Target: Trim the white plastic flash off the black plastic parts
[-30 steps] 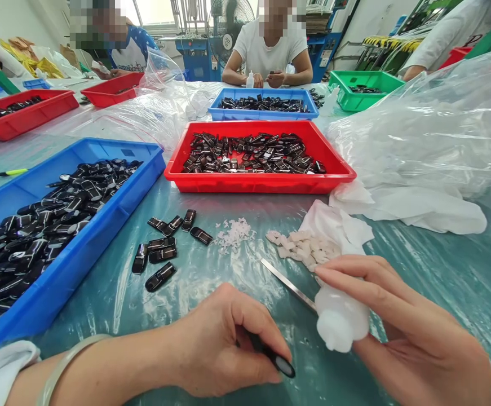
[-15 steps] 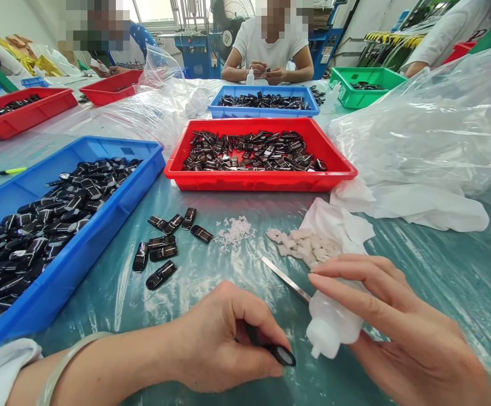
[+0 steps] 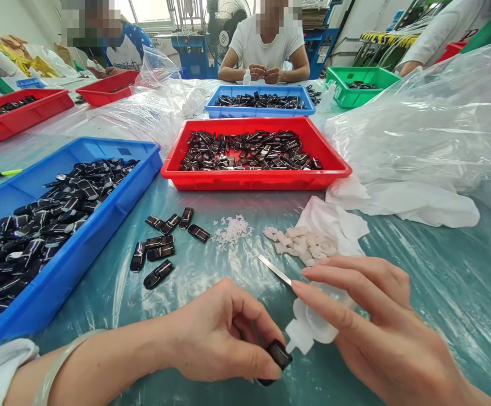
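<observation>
My left hand [image 3: 228,338] pinches a small black clip-like piece [image 3: 279,355] between thumb and fingers. In my right hand [image 3: 380,321] is a translucent white squeeze bottle [image 3: 319,321], tipped so that its nozzle is at the edge of the black piece; I cannot tell whether they touch. A thin metal strip [image 3: 274,269] lies beyond the bottle, its near end hidden by my right fingers. Several similar black pieces [image 3: 159,274] are loose on the table to the left. A heap of small white bits [image 3: 231,231] and a pile of larger off-white pieces [image 3: 302,245] lie ahead.
A blue tray [image 3: 101,228] on the left and a red tray [image 3: 253,181] ahead hold many black pieces. Another blue tray [image 3: 260,113] and a green tray [image 3: 357,98] stand farther back. Clear plastic sheeting [image 3: 431,124] bulges at right. A person [image 3: 266,53] sits opposite, hands together.
My right hand has brought the bottle leftward, its nozzle now at the black piece. My left hand has turned that piece, so its pale oval face no longer shows.
</observation>
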### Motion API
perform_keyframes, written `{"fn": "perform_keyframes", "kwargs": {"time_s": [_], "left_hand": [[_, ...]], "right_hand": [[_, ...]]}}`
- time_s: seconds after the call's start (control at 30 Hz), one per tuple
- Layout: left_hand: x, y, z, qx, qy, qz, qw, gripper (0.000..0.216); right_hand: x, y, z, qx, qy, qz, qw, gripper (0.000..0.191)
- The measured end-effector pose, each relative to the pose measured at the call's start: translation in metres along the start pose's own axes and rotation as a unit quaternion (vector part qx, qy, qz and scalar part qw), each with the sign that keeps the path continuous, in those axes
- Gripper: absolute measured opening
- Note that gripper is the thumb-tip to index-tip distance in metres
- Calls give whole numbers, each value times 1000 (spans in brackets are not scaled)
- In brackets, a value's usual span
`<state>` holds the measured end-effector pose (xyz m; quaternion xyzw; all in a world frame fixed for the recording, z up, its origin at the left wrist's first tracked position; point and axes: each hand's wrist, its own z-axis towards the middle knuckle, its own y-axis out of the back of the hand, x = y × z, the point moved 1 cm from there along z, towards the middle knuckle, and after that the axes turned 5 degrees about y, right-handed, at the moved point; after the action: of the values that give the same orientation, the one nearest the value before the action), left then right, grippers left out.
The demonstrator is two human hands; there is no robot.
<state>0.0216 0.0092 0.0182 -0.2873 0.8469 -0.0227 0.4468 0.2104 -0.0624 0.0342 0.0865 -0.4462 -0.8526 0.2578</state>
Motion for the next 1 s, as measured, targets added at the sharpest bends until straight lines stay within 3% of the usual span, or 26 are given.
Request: {"fn": "perform_keyframes", "kwargs": {"time_s": [0.27, 0.43, 0.53, 0.7, 0.87, 1.0], "left_hand": [[-2, 1, 0, -16, 5, 51, 999, 27], [-1, 0, 0, -4, 10, 0, 1000, 25], [0, -1, 1, -5, 2, -65, 998, 25], [-1, 0, 3, -27, -32, -93, 995, 26], [2, 2, 3, -54, -63, -59, 995, 25], [1, 1, 2, -76, -116, -13, 990, 17]], "right_hand": [[4, -1, -10, 3, 19, -7, 1000, 31], [0, -3, -9, 2, 36, -20, 999, 34], [-7, -3, -7, -11, -34, 10, 999, 38], [-25, 0, -6, -33, -181, 54, 981, 26], [-49, 13, -24, -60, -357, 22, 932, 36], [-72, 25, -47, -58, -440, 2, 896, 36]]}}
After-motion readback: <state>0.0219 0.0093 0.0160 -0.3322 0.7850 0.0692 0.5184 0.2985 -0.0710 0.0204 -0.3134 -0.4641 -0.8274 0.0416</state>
